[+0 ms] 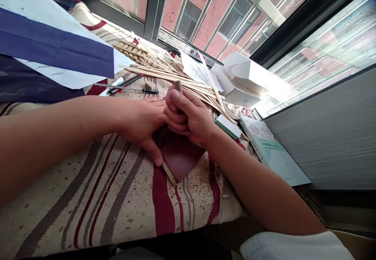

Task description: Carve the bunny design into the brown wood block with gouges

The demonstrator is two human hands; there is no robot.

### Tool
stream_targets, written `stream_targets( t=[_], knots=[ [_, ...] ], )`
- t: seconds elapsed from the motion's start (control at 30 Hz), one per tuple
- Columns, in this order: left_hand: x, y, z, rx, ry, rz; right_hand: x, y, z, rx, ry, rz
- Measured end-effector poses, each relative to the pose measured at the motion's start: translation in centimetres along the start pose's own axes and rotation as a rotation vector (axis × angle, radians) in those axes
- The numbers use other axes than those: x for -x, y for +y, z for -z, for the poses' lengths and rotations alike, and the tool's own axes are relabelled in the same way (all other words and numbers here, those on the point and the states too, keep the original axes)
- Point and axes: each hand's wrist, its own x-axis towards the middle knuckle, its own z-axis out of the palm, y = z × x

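Observation:
A dark reddish-brown board (182,160) with black lettering and a pale layered edge lies at a slant on the striped cloth. My left hand (141,121) rests palm down on its left side, fingers stretched out and the thumb at the edge. Above the board, my right hand (188,115) is closed in a fist around an upright tool with a rounded wooden handle (177,84), whose end sticks out past the thumb. The tool's lower end is hidden behind the fist. The fingertips of my left hand are partly covered by the right hand.
Wood crumbs dot the striped cloth (132,197). Thin wooden strips (164,72) are piled behind the hands, with a screwdriver (149,91) and markers (119,82) to the left. White boxes (239,83), a green-and-white block (228,127) and a book (276,154) stand right, by the window.

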Motion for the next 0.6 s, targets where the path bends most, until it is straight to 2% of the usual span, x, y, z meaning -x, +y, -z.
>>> stream_targets(
  t=[0.1, 0.2, 0.27, 0.4, 0.5, 0.6],
  knots=[
    [0.2, -0.1, -0.1, 0.033, 0.038, -0.002, 0.1, -0.3, 0.4, -0.093, -0.155, -0.05],
    [0.0, -0.2, -0.2, 0.056, -0.002, 0.031, 0.9, -0.9, -0.1, -0.162, -0.197, -0.049],
    [-0.2, -0.2, -0.2, 0.055, -0.049, 0.099, 1.6, -1.6, -0.4, -0.144, -0.131, 0.052],
    [-0.4, 0.0, -0.1, 0.013, -0.077, 0.217, 1.9, -2.3, 0.5, -0.123, 0.122, 0.265],
    [-0.2, -0.2, -0.1, -0.031, -0.061, 0.17, 1.6, -2.0, 1.1, -0.061, 0.233, 0.269],
    [0.0, -0.4, -0.1, -0.043, -0.042, 0.111, 1.6, -1.6, 0.7, 0.023, 0.207, 0.2]
  ],
)
